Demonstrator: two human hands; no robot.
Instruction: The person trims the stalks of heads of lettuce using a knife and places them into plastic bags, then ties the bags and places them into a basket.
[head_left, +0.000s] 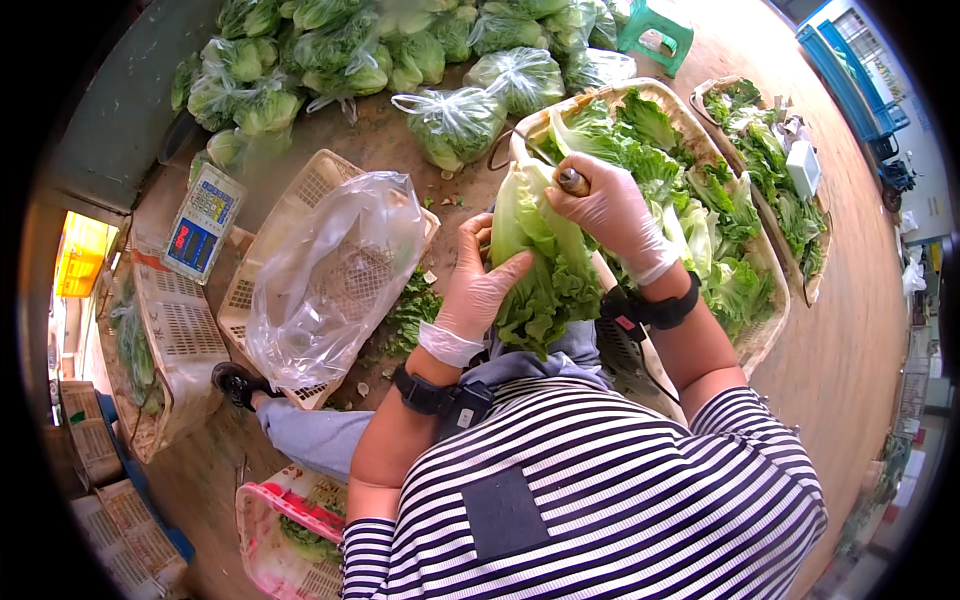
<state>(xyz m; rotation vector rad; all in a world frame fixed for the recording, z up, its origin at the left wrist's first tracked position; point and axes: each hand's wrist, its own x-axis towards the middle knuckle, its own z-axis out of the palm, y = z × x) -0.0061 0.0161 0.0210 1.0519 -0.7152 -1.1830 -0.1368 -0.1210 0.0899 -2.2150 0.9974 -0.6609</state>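
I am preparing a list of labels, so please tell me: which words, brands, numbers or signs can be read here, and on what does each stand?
I do not copy wording or numbers; here is where print shows.
Blue display: lit red digits.
Sheet above it: printed blocks, mostly too small to read.
Crate below the display: marks too unclear to read.
Left wrist device: pale label, too small to read.

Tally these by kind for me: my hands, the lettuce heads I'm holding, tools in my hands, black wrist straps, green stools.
Hands: 2 (left hand, right hand)
Held lettuce: 1
Wooden-handled tool: 1
Black wrist straps: 2
Green stool: 1
Total: 7
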